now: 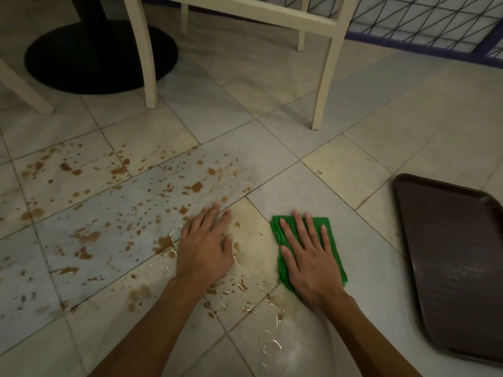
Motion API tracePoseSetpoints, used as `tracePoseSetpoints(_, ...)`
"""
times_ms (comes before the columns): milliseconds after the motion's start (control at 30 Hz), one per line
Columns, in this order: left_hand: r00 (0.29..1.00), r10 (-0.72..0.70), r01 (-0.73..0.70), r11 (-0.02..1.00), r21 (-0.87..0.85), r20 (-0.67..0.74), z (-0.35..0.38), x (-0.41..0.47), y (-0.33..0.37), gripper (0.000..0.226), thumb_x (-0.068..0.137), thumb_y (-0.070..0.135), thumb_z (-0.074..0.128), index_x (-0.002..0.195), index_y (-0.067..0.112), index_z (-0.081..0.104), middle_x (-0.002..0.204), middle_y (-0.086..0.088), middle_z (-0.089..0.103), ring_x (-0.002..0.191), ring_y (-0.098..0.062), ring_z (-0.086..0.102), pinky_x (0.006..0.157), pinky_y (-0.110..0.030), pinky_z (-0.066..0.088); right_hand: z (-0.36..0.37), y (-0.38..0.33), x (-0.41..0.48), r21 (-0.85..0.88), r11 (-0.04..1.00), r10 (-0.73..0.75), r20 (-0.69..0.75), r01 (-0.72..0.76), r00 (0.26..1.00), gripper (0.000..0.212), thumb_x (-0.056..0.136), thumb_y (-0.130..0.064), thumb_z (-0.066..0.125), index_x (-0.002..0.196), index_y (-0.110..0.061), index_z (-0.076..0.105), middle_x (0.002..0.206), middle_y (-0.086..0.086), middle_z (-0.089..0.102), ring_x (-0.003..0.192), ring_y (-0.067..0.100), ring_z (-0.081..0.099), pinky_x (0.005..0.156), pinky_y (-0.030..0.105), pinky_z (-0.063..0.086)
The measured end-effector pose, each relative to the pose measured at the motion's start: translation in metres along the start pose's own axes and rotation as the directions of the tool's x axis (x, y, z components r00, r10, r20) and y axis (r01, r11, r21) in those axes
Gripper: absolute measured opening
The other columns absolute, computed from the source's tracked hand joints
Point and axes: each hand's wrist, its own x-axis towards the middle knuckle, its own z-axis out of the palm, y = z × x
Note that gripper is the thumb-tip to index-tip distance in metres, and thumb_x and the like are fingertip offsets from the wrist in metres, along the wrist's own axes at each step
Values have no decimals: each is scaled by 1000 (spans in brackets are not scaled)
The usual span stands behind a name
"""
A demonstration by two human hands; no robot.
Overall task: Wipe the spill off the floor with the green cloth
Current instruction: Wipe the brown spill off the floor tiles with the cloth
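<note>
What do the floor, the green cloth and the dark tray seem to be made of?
Floor: probably glazed tile, given grout lines and sheen. Green cloth: soft matte fabric, folded in layers; fibre unclear. Tray: likely hard plastic, dark brown, with rounded corners, raised rim and dull gloss.

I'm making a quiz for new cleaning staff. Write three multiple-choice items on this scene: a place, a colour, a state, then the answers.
1. Where does the dark brown rectangular tray lie? A) on the pale tiled floor, right of the folded green cloth B) on a shelf C) in a sink
2. What colour is the spill? A) blue B) brown C) white
3. How is the right hand? A) clenched in the air B) gripping a mop C) flat on the cloth, fingers straight
Answers: 1 A, the tray rests on tiles beside the cloth; 2 B, brown drops dot the floor; 3 C, its spread fingers press the cloth.
</note>
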Motion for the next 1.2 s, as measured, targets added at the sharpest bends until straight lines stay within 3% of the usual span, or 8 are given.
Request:
tracePoseSetpoints(100, 1000, -14, 14, 1000, 5, 21, -2, 0, 2, 67, 95, 52, 32, 161, 35, 31, 172, 10, 14, 156, -15, 15, 125, -43, 11, 4, -15, 7, -12, 1000, -26, 5, 26, 1000, 63, 113, -56, 2, 171, -38, -11, 177, -8, -29, 163, 18, -31, 135, 54, -10)
tracePoseSetpoints(233, 1000, -3, 3, 1000, 9, 21, -3, 2, 0, 67, 95, 52, 35, 159, 35, 35, 171, 9, 19, 155, -16, 19, 124, -43, 15, 3, -2, 7, -17, 993, -116, 10, 116, 993, 61, 115, -56, 8, 172, -39, -6, 180, -7, -23, 165, 17, -25, 136, 55, -4)
tracePoseSetpoints(367, 1000, -11, 10, 1000, 21, 19, -3, 1, 2, 67, 95, 52, 36, 159, 34, 36, 171, 8, 21, 154, -16, 20, 123, -43, 15, 4, -14, 14, 4, 1000, -28, -7, 28, 1000, 62, 114, -56, 5, 172, -37, -8, 179, -6, -25, 164, 18, -28, 135, 55, -6)
tracePoseSetpoints(567, 999, 6, -7, 1000, 25, 46, -6, 2, -1, 62, 101, 51, 39, 160, 36, 31, 171, 9, 17, 156, -16, 16, 124, -43, 14, 3, 4, -21, -1, 979, -205, 41, 205, 978, 61, 115, -54, 9, 173, -38, -4, 180, -9, -20, 166, 15, -21, 136, 56, -2)
tracePoseSetpoints(800, 1000, 19, -19, 1000, 13, 17, -5, -8, -7, 66, 98, 53, 33, 160, 32, 34, 171, 6, 20, 156, -18, 18, 124, -42, 14, 1, 1, -4, 28, 1000, -10, 1, 10, 1000, 65, 113, -55, 3, 172, -32, -10, 179, -5, -26, 164, 17, -27, 136, 57, -3)
tracePoseSetpoints(1067, 998, 4, -6, 1000, 30, 61, -11, -6, -5, 61, 103, 49, 44, 161, 34, 30, 172, 8, 17, 156, -18, 17, 125, -45, 16, 4, 0, -44, -16, 969, -246, 76, 248, 966, 64, 115, -53, 8, 173, -31, -6, 180, -5, -21, 166, 17, -21, 136, 57, -1)
tracePoseSetpoints(1200, 998, 7, -9, 1000, 30, 55, -10, -6, -5, 61, 103, 48, 44, 161, 33, 30, 172, 7, 18, 156, -19, 17, 124, -44, 15, 1, 12, -31, 18, 996, -92, 22, 91, 996, 64, 114, -53, 7, 173, -32, -7, 180, -5, -21, 166, 16, -21, 136, 58, 1)
